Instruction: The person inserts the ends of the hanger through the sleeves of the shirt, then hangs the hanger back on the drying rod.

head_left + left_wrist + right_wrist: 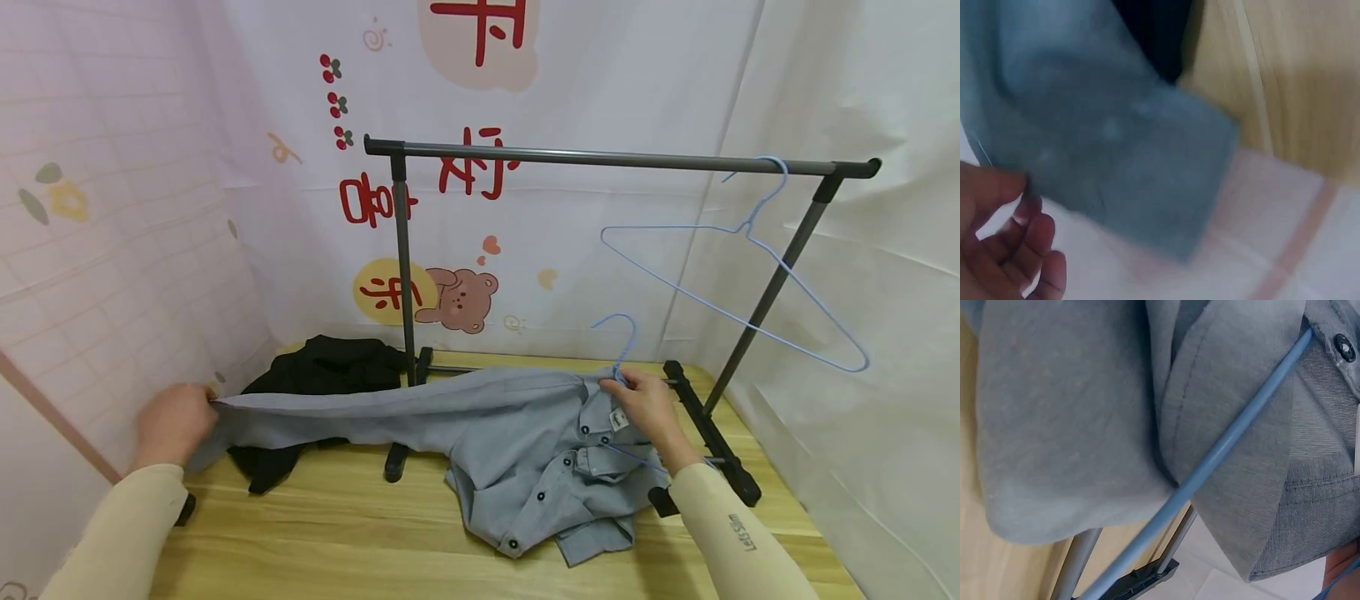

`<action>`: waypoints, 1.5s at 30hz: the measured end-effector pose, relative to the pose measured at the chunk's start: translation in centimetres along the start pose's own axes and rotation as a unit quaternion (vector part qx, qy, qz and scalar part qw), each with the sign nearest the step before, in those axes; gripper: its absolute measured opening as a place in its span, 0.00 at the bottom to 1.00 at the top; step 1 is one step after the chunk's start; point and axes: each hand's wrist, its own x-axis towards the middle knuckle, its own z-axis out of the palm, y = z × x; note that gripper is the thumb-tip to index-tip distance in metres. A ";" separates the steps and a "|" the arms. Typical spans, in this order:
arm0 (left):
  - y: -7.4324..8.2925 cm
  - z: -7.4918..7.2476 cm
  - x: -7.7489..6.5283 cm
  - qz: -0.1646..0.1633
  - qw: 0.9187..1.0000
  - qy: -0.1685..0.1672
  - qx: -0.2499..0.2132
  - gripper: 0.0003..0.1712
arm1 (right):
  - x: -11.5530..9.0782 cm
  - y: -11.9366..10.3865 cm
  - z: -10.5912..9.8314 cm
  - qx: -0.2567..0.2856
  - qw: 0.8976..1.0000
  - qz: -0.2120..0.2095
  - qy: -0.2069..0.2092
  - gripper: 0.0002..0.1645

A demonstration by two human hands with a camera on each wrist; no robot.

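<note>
A grey-blue button-up shirt [510,442] is stretched sideways above the table, its body drooping at the right. My left hand [176,425] pinches the edge of one sleeve and pulls it out to the left. In the left wrist view, the sleeve end [1135,181] hangs past the thumb and fingers. At the collar, my right hand [651,408] grips the shirt together with the neck of a blue wire hanger [632,333]. The hanger's hook stands up above that hand. Its blue wire [1210,462] crosses the shirt in the right wrist view; the rest is partly hidden by cloth.
A dark metal clothes rack [555,156] stands on the wooden table [315,542], its feet close to the shirt. Another blue hanger [750,223] hangs bare at the right of the bar. Black clothing [330,367] lies crumpled behind the sleeve.
</note>
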 end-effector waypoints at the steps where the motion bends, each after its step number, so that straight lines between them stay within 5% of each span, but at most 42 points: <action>1: 0.6 0.5 0.0 0.001 1.000 0.018 0.002 0.14 | 0.0 -0.1 0.1 0.004 1.000 -0.004 0.000 0.21; 6: 5.3 2.9 1.0 0.041 0.995 0.086 0.002 0.16 | -0.2 -0.5 0.3 0.020 1.000 -0.012 -0.005 0.20; 11: 11.5 4.9 2.1 0.098 0.991 0.094 -0.001 0.11 | -0.3 -1.2 0.7 0.021 1.000 -0.019 -0.004 0.23; 21: 23.9 9.3 2.6 0.142 0.982 0.006 -0.120 0.27 | -0.5 -3.1 1.4 0.026 0.999 -0.032 -0.019 0.23; 27: 29.8 10.7 2.0 0.146 0.978 -0.063 -0.135 0.44 | -0.5 -3.9 1.6 0.044 0.998 -0.025 -0.046 0.22; 30: 30.6 11.2 2.0 0.140 0.979 -0.079 -0.127 0.46 | -0.5 -4.4 1.4 0.058 0.996 -0.018 -0.070 0.29; 34: 29.1 11.6 2.5 0.128 0.973 -0.092 -0.170 0.30 | -0.4 -4.8 1.0 0.069 0.994 -0.012 -0.085 0.27; 37: 27.0 11.4 2.8 0.097 0.953 -0.105 -0.268 0.13 | -0.3 -4.7 0.7 0.068 0.995 -0.016 -0.073 0.22; 41: 24.7 10.6 3.0 0.051 0.910 -0.130 -0.390 0.06 | -0.1 -4.3 0.4 0.082 0.994 -0.026 -0.065 0.24; 43: 23.8 10.1 3.2 0.036 0.902 -0.138 -0.407 0.06 | 0.0 -4.3 0.5 0.096 0.993 -0.029 -0.069 0.26; 45: 23.2 9.9 3.3 0.026 0.906 -0.145 -0.396 0.08 | 0.0 -4.5 0.8 0.113 0.990 -0.034 -0.078 0.24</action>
